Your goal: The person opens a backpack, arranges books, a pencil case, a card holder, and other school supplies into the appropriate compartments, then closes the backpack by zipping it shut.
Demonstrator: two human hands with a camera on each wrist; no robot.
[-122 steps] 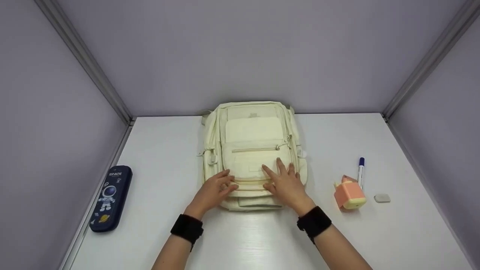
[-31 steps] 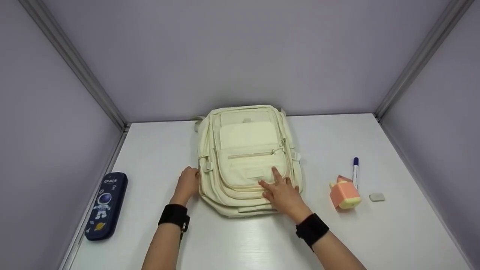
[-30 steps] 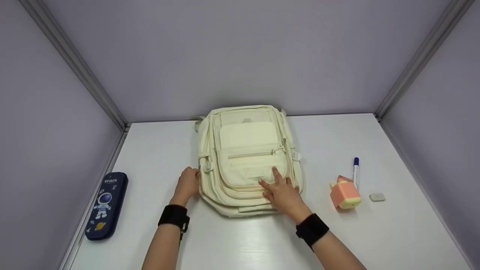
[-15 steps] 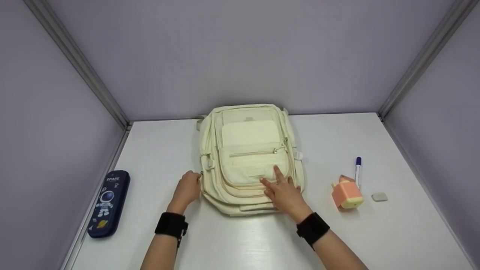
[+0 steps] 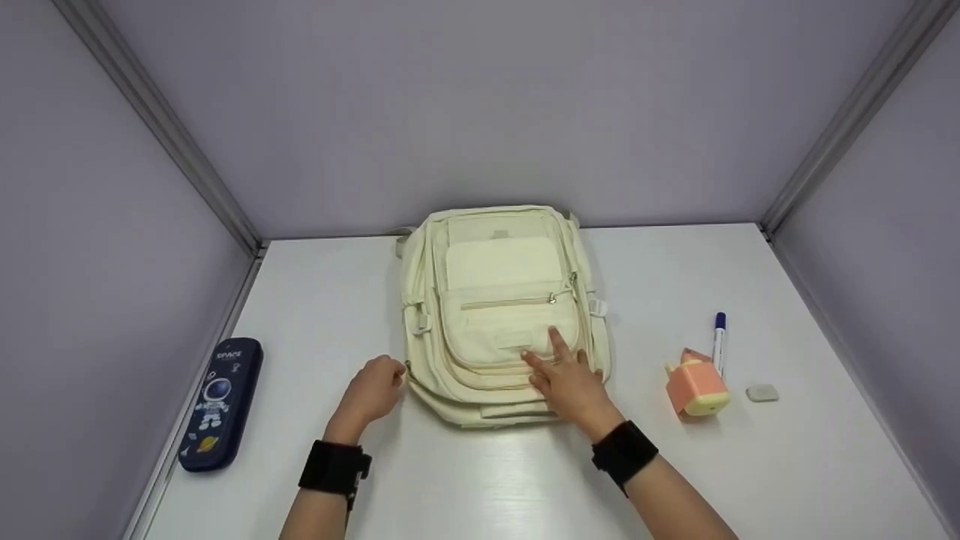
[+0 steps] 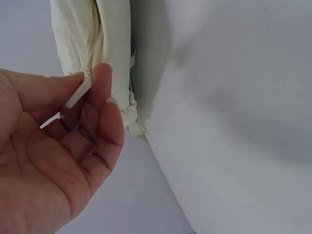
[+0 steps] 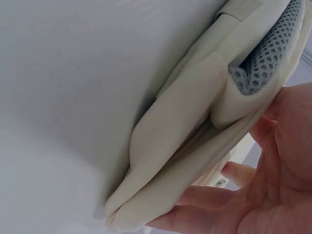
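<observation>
- The left hand [image 5: 369,391] is the main thing that has changed: a second ago it was higher up beside the bag, and now it is lower and closer to the person. Its thumb and forefinger meet in a pinch on a pale zip pull [image 6: 79,93], and the other fingers curl loosely behind.
- That shift suggests the pull is being drawn down the bag's left edge; whether this parts the seam or fastens it, I cannot tell.
- The right hand [image 5: 571,382] has barely moved. Its fingers are spread and nearly straight, touching the lower right of the bag's front and gripping nothing; I judge that it steadies the cloth against the tug.
- The cream backpack [image 5: 504,262] lies front up on the white table [image 5: 495,495], midway across, its top near the back wall [image 5: 480,105].
- Well apart on the left, a navy pencil case [image 5: 222,405] has stayed put.
- On the right, the eraser [image 5: 763,393], the pink and yellow block [image 5: 697,384] and, farther back, the blue-capped marker [image 5: 720,343] also remain untouched.
</observation>
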